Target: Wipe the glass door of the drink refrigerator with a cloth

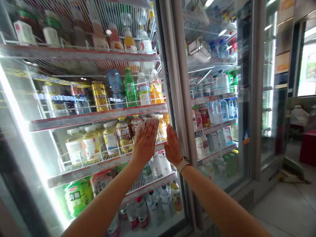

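Note:
My left hand [145, 140] lies flat against the glass door of a drinks fridge, fingers pointing up. Under its fingertips it presses a pale, crumpled cloth [148, 121]; most of the cloth is hidden by the hand. Just to the right, my right hand [172, 146] is open with its fingers stretched upward, by the edge of the glass and the door frame [176, 82]. It holds nothing that I can see. A watch [184, 163] is on the right wrist. Behind the glass, bottled tea [124, 133] stands on a wire shelf near my left hand.
Shelves of bottles and cans fill the fridge, including a green bottle [130, 87] and a gold can [100, 96]. A second glass door [219, 131] stands to the right. Farther right are a dustpan-like object [293, 169] on the tiled floor [278, 200] and a red box [308, 148].

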A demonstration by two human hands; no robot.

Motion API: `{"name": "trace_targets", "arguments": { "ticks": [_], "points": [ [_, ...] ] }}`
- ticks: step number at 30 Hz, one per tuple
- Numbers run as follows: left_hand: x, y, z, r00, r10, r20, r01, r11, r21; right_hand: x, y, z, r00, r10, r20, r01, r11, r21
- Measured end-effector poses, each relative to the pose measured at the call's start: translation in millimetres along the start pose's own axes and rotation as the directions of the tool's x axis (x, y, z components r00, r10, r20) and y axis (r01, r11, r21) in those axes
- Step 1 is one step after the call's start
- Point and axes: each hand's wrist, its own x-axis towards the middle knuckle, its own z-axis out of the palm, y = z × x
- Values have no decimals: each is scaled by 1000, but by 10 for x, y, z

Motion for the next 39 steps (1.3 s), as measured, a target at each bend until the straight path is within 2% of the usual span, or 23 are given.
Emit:
{"name": "trace_targets", "arguments": {
  "ticks": [3,9,13,16,20,23,26,28,31,33,36,39],
  "points": [
    [-5,172,97,998,47,38,-47,999,10,-37,-20,-88,995,86,-49,-83,994,73],
    [-81,661,416,968,248,34,-246,968,-49,-59,-52,-246,998,47,-49,-35,975,218],
    [-152,741,507,964,263,29,-259,961,-93,-119,-65,-290,991,134,-27,-119,944,308],
    [-187,659,495,960,275,48,-260,944,-205,-207,-83,-279,981,192,0,-180,919,351],
    [-185,518,374,960,277,24,-249,896,-369,-290,-128,-238,979,199,50,-204,920,334],
    [-198,386,206,949,315,-11,-293,867,-403,-302,-193,-193,975,210,71,-222,929,295],
    [-295,158,-8,933,358,-33,-345,867,-359,-277,-301,-103,966,238,102,-254,945,206],
    [-391,-42,-162,952,305,-13,-296,914,-279,-231,-394,-12,957,263,119,-276,955,105],
    [-523,-326,-355,996,82,21,-79,989,-125,-118,-525,139,944,325,60,-323,945,-41],
    [-603,-450,-420,999,-40,30,42,997,-57,-54,-575,218,934,356,-11,-355,929,-106],
    [-747,-511,-404,996,-72,60,72,997,-10,-78,-573,288,941,335,-55,-339,932,-131],
    [-901,-469,-321,997,-60,57,59,998,17,-329,-528,336,953,298,-49,-302,945,-128]
  ]
}}
